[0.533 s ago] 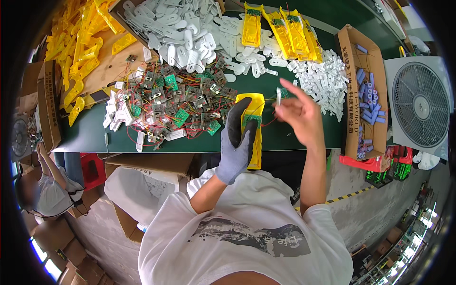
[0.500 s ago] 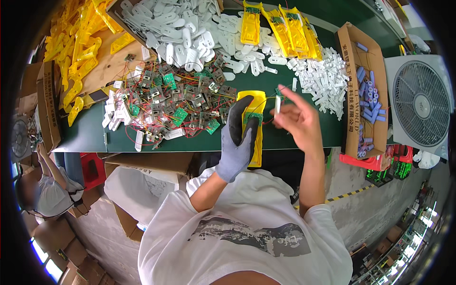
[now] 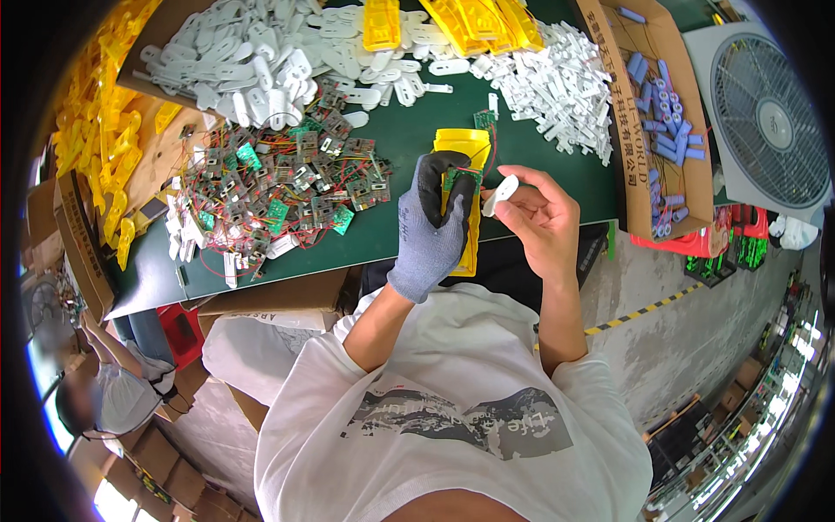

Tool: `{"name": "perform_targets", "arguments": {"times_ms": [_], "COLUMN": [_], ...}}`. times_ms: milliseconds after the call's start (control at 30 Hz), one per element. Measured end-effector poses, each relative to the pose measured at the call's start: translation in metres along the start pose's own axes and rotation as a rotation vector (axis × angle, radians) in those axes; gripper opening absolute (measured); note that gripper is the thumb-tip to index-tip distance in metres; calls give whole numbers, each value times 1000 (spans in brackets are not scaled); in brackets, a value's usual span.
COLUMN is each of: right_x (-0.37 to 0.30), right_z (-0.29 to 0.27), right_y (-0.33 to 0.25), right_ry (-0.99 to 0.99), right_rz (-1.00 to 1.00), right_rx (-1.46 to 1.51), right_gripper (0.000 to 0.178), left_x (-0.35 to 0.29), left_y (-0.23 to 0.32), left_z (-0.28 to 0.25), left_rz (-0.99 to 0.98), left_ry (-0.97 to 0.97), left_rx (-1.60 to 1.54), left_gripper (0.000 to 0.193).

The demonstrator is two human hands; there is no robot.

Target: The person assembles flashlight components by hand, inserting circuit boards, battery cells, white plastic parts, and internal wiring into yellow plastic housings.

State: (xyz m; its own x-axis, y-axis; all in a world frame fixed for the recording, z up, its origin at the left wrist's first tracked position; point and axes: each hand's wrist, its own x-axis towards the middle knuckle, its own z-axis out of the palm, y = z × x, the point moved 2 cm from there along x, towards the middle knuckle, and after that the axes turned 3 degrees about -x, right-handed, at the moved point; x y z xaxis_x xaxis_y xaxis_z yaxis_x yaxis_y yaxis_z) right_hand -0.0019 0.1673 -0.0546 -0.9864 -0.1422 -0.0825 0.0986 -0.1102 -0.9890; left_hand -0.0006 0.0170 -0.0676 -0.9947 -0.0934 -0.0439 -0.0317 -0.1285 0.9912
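My left hand (image 3: 428, 230), in a grey glove with black fingers, grips a long yellow plastic shell (image 3: 463, 139) at the table's front edge. Its thumb and fingers close around a green circuit board (image 3: 464, 174) at the shell. Red wires run from there to a small green board (image 3: 484, 119) just beyond the shell's far right corner. Bare and just right of the shell, my right hand (image 3: 548, 226) pinches a white oval plastic piece (image 3: 501, 193) between thumb and fingers. The pinched piece is tilted, with its near end close to the shell.
A heap of wired circuit boards (image 3: 287, 187) covers the table's left. Behind lie white plastic parts (image 3: 235, 65), yellow shells (image 3: 478, 24) and small white pieces (image 3: 557, 87). A carton (image 3: 622, 130) of purple cylindrical cells and a fan (image 3: 770, 122) stand right. Another person (image 3: 122, 391) sits far left.
My right hand has turned and dropped lower, bringing the white piece nearer the shell. The small board now sits beyond the shell, away from my right fingers. The view has shifted.
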Motion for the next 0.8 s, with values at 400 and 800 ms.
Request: {"name": "perform_targets", "arguments": {"times_ms": [400, 800], "right_x": [-7, -2], "right_z": [-14, -19], "right_y": [8, -6], "right_ry": [113, 90], "right_rz": [25, -48], "right_rx": [31, -320], "right_gripper": [34, 14], "left_x": [4, 8], "left_y": [6, 4], "left_z": [16, 23], "left_rz": [126, 211], "left_ry": [-130, -106], "left_rx": [225, 203], "left_gripper": [28, 49]}}
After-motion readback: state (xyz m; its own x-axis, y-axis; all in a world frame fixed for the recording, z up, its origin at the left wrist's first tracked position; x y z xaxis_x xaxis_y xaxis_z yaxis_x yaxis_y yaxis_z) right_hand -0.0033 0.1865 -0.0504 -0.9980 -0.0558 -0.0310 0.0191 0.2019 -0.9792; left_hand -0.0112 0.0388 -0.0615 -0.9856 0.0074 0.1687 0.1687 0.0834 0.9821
